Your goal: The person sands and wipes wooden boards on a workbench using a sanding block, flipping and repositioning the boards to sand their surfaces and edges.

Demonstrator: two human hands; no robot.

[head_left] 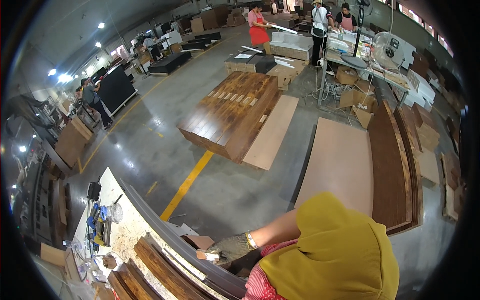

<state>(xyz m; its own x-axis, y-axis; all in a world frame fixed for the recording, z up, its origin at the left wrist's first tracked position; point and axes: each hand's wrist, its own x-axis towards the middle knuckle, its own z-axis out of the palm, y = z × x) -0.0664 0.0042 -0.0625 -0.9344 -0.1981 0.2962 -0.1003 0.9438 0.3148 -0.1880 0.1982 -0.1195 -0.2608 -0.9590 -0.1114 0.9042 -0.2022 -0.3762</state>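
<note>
Neither my left hand nor my right hand shows. Close in front, at the lower right, a person in a mustard-yellow head covering (330, 250) and a red-and-white striped garment (262, 280) bends over. From beneath that covering a bare forearm (275, 228) reaches left. Its gloved hand (231, 248), grey and stained, closes around a small pale block (209, 255) beside the workbench edge. On the bench lie brown wood-grain strips (162, 265) and a few tools, among them a blue-and-black tool (93, 216) and a yellow-and-black tool (103, 233).
Brown boards form a low stack (230, 115) on the floor, beside a pale panel (275, 132). A large tan sheet (340, 165) lies near dark upright boards (392, 175) at right. A fan (387, 50) stands by a cluttered table (367, 65); several people work farther off.
</note>
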